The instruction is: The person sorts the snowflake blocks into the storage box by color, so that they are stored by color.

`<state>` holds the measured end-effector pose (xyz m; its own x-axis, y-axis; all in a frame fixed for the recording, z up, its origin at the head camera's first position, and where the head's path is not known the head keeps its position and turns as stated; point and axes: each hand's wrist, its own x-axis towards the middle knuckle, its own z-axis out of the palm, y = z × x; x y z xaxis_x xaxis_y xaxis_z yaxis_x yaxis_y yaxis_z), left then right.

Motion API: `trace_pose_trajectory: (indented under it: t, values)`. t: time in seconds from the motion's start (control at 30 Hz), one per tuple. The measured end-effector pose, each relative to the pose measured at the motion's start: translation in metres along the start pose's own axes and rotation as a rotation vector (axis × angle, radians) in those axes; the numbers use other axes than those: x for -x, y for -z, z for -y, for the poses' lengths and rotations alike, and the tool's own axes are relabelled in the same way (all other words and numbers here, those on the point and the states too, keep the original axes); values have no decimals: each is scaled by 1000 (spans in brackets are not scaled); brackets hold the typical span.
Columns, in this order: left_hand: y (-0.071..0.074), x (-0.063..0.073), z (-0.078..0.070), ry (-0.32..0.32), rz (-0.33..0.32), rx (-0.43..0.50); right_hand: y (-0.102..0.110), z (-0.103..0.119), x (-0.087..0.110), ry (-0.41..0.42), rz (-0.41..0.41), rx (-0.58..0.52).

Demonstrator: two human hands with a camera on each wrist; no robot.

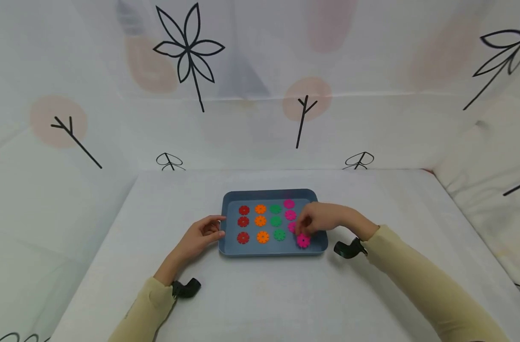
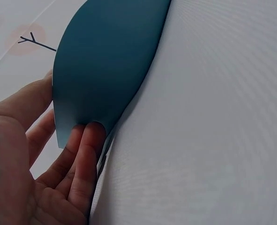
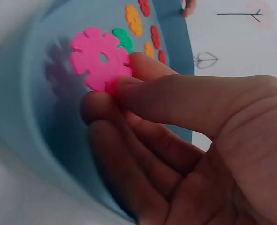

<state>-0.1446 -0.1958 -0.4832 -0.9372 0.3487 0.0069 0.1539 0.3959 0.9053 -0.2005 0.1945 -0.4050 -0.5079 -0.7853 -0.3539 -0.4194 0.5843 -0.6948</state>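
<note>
A blue-grey tray holds plastic notched discs in columns: red, orange, green and pink. At the tray's left edge, my left hand grips the rim; in the left wrist view its fingertips press the outer wall. Over the right front part of the tray, my right hand pinches a pink notched disc between thumb and fingers. That disc is tilted and casts a shadow on the tray floor. The right hand partly covers another pink disc.
The tray rests on a white-covered table. Behind it and at the sides hang pale cloths printed with line-drawn plants. A dark wrist camera is on the left wrist and another on the right.
</note>
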Motion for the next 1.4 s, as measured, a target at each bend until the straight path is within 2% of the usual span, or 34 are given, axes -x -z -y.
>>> trace_pose_trajectory:
  t: [0.2,0.5,0.77,1.07,1.4]
  values:
    - [0,2,-1,10,2,1,1,1,-9,-62,48,-50]
    - [0,3,-3,10,-2,-6,-7,-6,-15,-99,20,-118]
    - [0,0,-4,7,7,-2,-9,-7,-13,-71,-11,-123]
    - [1,-2,-2,-25,-7,8,-12,-11,-13,-40,-69,-117]
    - [-2,-3,-3,-32,-31,7,-12,-12,-12,-29,-91,-125]
